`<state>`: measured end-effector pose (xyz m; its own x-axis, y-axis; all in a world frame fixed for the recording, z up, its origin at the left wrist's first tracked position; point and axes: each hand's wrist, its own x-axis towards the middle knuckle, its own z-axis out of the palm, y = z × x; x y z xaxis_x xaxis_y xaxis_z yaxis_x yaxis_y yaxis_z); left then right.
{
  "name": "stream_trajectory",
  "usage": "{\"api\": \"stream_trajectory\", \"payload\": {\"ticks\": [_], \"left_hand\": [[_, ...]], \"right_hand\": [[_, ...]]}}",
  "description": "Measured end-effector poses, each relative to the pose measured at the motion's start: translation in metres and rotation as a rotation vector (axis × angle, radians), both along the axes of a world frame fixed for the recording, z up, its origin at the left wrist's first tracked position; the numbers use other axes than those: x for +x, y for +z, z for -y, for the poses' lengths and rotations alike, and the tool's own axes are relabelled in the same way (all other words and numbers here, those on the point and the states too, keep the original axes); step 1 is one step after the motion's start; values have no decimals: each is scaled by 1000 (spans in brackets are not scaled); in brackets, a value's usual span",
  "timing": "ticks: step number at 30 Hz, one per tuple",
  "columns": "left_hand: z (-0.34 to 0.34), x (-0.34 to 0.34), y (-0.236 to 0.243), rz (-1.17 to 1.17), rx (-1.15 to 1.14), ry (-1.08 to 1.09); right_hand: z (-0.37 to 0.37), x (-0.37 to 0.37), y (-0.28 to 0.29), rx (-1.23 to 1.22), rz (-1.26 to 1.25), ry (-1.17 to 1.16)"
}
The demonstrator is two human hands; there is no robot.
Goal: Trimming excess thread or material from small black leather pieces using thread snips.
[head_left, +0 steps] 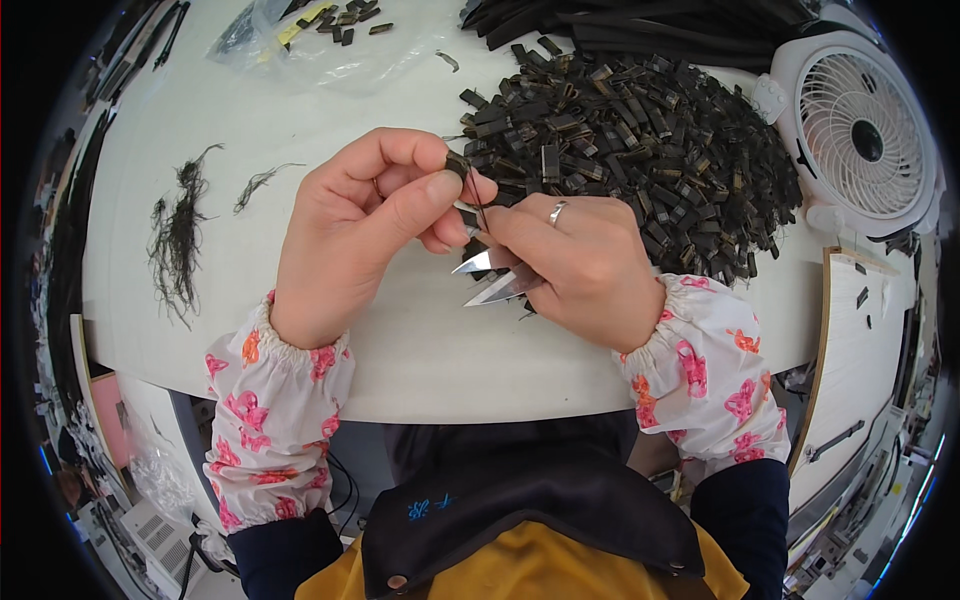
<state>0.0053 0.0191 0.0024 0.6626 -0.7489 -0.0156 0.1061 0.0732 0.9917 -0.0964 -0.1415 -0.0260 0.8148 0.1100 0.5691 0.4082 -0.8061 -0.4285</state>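
Between thumb and fingertips, my left hand [375, 205] pinches a small dark fabric loop [457, 165]. Dark threads run from the loop down to my right hand [575, 250], whose thumb and index finger come together near them. Small thread scissors [500, 277] are held in that same hand, their blades parted and pointing left, below my left fingers. A large heap of similar dark fabric loops [620, 150] lies just beyond my right hand. Part of the scissors is hidden inside my right palm.
A white fan [860, 130] stands at the right of the white table [420, 370]. Tangled thread scraps [180, 235] lie at the left. At the back are a clear plastic bag [300, 65] with several loops and some long black strips [640, 30].
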Motion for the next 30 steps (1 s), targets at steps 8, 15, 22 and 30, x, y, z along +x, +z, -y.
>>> {"api": "stream_trajectory", "payload": {"ticks": [8, 15, 22, 30], "left_hand": [[2, 1, -4, -205, 59, -50], [3, 0, -7, -244, 57, -16], [8, -6, -9, -230, 68, 13], [12, -10, -9, -188, 135, 37]], "right_hand": [[14, 0, 15, 109, 101, -101], [12, 3, 16, -98, 139, -226], [11, 5, 12, -166, 197, -211], [9, 0, 15, -269, 129, -249]]}}
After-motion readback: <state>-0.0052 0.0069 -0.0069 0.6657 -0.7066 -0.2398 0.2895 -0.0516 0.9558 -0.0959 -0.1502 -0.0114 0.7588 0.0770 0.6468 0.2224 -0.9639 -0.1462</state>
